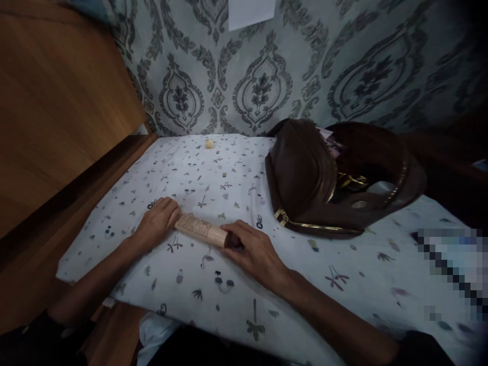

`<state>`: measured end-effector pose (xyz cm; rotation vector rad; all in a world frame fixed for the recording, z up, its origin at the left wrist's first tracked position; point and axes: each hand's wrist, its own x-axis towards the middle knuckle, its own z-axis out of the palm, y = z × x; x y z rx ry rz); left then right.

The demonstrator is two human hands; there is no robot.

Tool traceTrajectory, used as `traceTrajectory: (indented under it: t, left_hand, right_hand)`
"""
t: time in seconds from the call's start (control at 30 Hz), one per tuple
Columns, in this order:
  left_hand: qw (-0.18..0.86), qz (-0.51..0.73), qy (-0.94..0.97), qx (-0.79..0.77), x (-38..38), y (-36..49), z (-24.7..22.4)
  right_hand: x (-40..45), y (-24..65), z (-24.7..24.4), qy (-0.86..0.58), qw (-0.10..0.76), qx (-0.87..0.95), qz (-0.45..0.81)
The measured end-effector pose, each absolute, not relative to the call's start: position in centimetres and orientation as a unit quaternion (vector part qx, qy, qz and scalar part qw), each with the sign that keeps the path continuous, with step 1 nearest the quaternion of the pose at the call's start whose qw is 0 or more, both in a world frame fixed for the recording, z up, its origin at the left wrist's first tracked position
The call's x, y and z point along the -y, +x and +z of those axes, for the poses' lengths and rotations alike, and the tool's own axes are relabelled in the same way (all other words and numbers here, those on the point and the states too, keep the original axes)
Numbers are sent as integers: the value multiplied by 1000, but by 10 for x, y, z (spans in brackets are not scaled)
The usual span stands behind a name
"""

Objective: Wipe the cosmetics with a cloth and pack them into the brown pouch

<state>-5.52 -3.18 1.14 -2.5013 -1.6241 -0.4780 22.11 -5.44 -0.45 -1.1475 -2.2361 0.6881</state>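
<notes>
A beige tube with small print and a dark brown cap (201, 230) lies almost level just over the patterned white cloth (236, 178). Its left end is held by my left hand (157, 221), whose fingers are closed round it. At the capped right end, my right hand (259, 254) grips with thumb and fingers, partly covering the cap. To the right of the tube stands an open dark brown bag (305, 178) with gold zips; some yellow and pale items show inside it.
A small yellowish object (209, 144) lies near the cloth's far edge. Behind rises a patterned grey wall (263, 86) with a white sheet (251, 12). A wooden cabinet (64, 86) stands at the left. A blurred flat item (457, 254) lies at the right.
</notes>
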Motion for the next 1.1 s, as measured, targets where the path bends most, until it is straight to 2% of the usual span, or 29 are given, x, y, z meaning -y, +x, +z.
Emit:
traceTrajectory:
  t: [0.1,0.23,0.3,0.43,0.53,0.6,0.67,0.9,1.1]
  left_hand:
    - [52,-152,-815,557,28,-68,8]
    - [111,-108,-787,598,24,-77,19]
    - [117,-146,-779,599,27,-67,31]
    - [50,-253,-833,490,44,-11,46]
    - [62,-218,-902,368,53,35,40]
    - [99,-191,-913,346,53,48,31]
    - [107,-171,-910,361,48,44,23]
    - [27,-145,-869,472,24,-31,14]
    - [28,-194,-854,482,21,-50,12]
  right_hand:
    - [56,220,-3,-412,241,848,229]
    - [58,217,1,-413,225,859,201]
    - [58,216,2,-419,237,851,210]
    - [56,216,0,-429,262,827,252]
    - [55,217,-4,-425,274,820,267]
    - [54,218,-5,-428,278,815,274]
    - [54,218,-4,-435,272,809,286]
    - [53,217,3,-452,247,793,325]
    - [52,219,7,-439,222,762,420]
